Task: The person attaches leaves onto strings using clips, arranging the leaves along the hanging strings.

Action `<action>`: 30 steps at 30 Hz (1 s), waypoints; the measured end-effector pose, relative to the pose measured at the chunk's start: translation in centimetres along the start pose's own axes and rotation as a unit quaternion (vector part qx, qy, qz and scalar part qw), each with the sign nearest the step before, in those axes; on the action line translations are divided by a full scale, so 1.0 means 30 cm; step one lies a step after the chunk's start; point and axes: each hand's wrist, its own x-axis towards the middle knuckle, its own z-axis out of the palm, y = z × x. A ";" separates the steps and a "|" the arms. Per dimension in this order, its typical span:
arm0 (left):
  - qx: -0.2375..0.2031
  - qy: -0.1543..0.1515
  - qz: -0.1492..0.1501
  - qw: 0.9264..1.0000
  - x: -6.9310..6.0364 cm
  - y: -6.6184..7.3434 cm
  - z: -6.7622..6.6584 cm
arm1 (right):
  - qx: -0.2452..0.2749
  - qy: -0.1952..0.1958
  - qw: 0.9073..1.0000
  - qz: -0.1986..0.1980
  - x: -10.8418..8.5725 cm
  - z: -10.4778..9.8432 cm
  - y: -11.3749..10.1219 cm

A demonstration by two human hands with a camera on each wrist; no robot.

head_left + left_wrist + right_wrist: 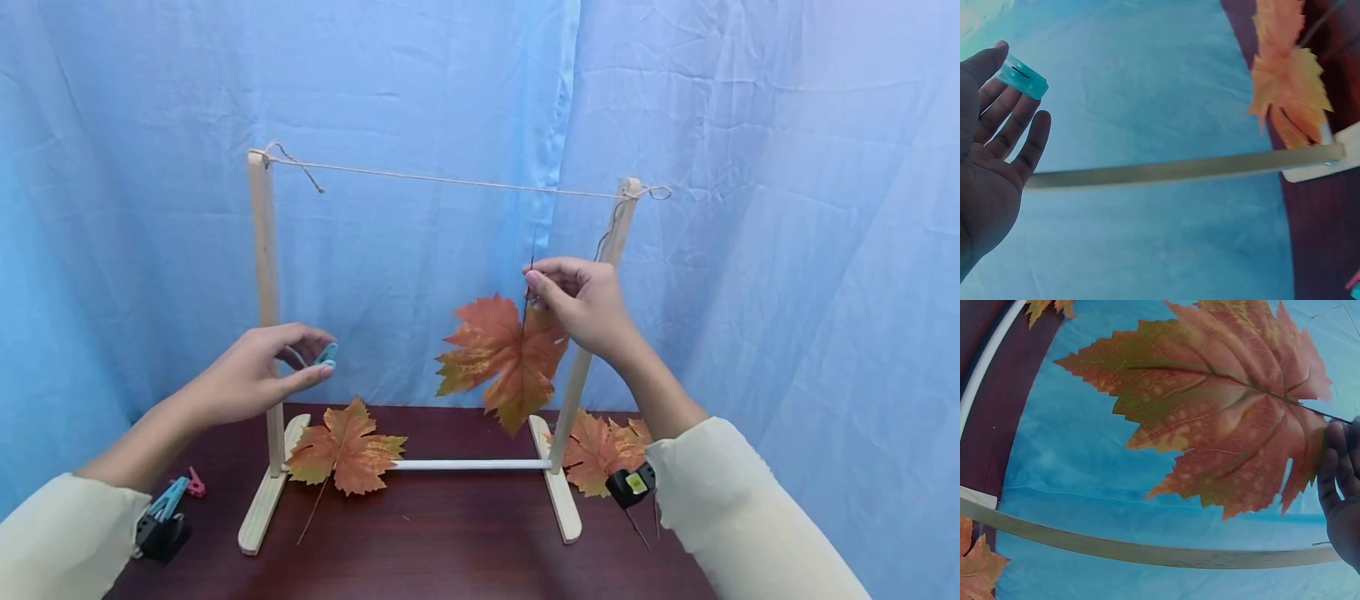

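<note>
Between thumb and fingers, my right hand (581,302) pinches the dark stem of an orange maple leaf (504,360). The leaf hangs blade down, below the string (450,180) and left of the right post; it also fills much of the right wrist view (1222,406). My left hand (258,371) holds a light blue clothespin (327,355) at its fingertips, in front of the left post. In the left wrist view the clothespin (1022,77) sits between thumb and fingers, the other fingers spread.
A wooden frame with a left post (264,250) and right post (618,229) carries the string. One leaf (348,450) lies by the left foot; more leaves (600,450) lie behind the right. Pink (197,482) and blue clothespins (169,498) lie near my left wrist.
</note>
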 end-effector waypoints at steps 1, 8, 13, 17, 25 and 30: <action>0.000 0.002 0.004 1.000 0.013 0.005 -0.002 | -0.001 0.006 1.000 0.000 0.006 -0.004 -0.004; -0.009 0.011 0.023 1.000 0.104 0.049 -0.015 | -0.026 0.043 0.999 0.011 0.040 -0.023 -0.027; -0.007 -0.006 0.022 1.000 0.160 0.081 -0.016 | -0.056 0.064 0.996 0.004 0.050 -0.034 -0.035; -0.006 -0.015 0.024 1.000 0.207 0.106 -0.019 | -0.071 0.063 0.996 0.005 0.056 -0.043 -0.031; -0.011 -0.036 0.061 0.997 0.302 0.168 -0.025 | -0.090 0.052 0.994 0.019 0.055 -0.060 -0.019; -0.006 -0.034 0.091 0.995 0.364 0.216 -0.030 | -0.089 0.049 0.995 0.019 0.055 -0.066 -0.015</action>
